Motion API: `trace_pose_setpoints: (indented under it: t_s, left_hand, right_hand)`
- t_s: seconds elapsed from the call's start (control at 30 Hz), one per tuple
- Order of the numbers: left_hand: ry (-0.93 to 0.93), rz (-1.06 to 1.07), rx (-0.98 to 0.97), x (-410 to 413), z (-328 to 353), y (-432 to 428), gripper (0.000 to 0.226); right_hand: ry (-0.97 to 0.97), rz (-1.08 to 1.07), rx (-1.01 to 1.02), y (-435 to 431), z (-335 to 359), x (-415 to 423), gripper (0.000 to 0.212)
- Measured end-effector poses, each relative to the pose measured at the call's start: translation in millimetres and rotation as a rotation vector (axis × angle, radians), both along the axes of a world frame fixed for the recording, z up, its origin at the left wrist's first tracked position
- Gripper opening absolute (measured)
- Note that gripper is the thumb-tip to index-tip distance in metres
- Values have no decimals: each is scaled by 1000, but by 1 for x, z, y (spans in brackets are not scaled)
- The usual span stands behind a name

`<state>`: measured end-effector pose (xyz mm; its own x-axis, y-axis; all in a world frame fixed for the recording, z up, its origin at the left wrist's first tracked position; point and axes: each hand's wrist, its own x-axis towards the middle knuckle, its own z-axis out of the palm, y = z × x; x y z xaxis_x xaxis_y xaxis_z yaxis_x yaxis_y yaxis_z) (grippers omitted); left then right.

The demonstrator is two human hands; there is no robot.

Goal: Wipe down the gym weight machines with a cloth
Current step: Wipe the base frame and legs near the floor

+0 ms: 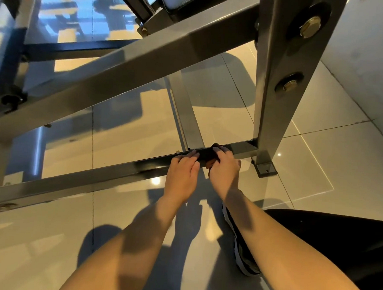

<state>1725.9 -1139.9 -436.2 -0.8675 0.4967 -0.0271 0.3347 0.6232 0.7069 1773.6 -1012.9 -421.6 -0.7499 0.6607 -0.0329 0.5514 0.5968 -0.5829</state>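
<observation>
Cloth (206,155), dark and bunched, sits on top of the weight machine's low base bar (95,178), close to where that bar meets the upright post (277,94). The right hand (224,168) curls its fingers over the cloth and presses it onto the bar. The left hand (183,171) lies just beside it, fingers together and fairly straight across the bar, holding nothing.

The step in hand looks like wiping the base frame. The next move probably calls for sliding the cloth along the bar under steady pressure, into the corner at the post or out along the long run to the left.

Most of the cloth is hidden under the right hand, and its dark colour blends with the bar. The machine's upper parts are cut off at the top edge.
</observation>
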Motion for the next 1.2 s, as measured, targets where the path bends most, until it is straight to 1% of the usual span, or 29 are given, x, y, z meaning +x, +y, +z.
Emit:
trace_pose_setpoints:
  t_s: [0.03, 0.1, 0.17, 0.2, 0.27, 0.33, 0.4, 0.53, 0.6, 0.67, 0.73, 0.77, 0.83, 0.9, 0.97, 1.03, 1.07, 1.13, 1.2]
  left_hand:
    - [0, 2, 2, 0, 1, 0, 38]
    - [-6, -4, 13, 0, 6, 0, 36]
    - [-11, -18, 0, 1, 11, 0, 36]
    - [3, -25, -28, 1, 12, 1, 37]
    - [32, -40, -97, 0, 13, 4, 40]
    - [22, -32, -142, -3, 10, 7, 42]
    - [14, -15, -148, -8, 9, 9, 43]
    - [38, -14, -56, -8, 13, 7, 39]
    - [31, -16, -71, -4, 13, 5, 39]
    - [8, -12, -103, -2, 9, 5, 42]
    - [-7, -19, -107, 0, 7, 4, 43]
    - [-2, -21, -102, 0, 6, 4, 43]
    - [4, -23, -55, 0, 7, 1, 41]
    - [-20, -23, 27, 0, 10, -2, 37]
    - [-17, -43, 43, 0, 8, -6, 36]
    - [-4, -66, 18, -1, 4, -9, 39]
    - [-7, -68, 11, 0, 2, -10, 40]
    - [-11, -67, 9, 1, 0, -10, 40]
    - [-7, -61, 20, 1, -1, -10, 39]
  right_hand:
    - [-15, 25, -16, -9, 2, -2, 43]
    - [-26, 147, -28, -19, 2, -3, 43]
    - [-40, 236, 6, -14, 4, 1, 42]
    - [-38, 221, -10, -7, 4, 3, 42]
    - [14, 87, -74, 6, 2, 6, 41]
    - [51, -25, -121, 4, 1, 5, 41]
    - [26, 11, -127, -12, 4, 2, 41]
    - [30, 153, -83, -30, 1, 4, 39]
    - [16, 128, -77, -20, 1, 9, 41]
    - [31, 34, -47, -4, -5, 12, 42]
    - [46, -64, -73, 0, -6, 11, 42]
    - [48, -74, -99, -6, -6, 8, 42]
    - [63, 15, -134, -24, -5, 4, 40]
    - [86, 137, -94, -37, -4, 6, 38]
    - [98, 181, -45, -29, -4, 7, 39]
    - [112, 136, -20, -12, -4, 9, 40]
    - [135, 66, -30, -1, -1, 11, 38]
    - [222, -97, -118, 14, 1, 13, 36]
    - [190, -162, -138, 11, 1, 7, 36]
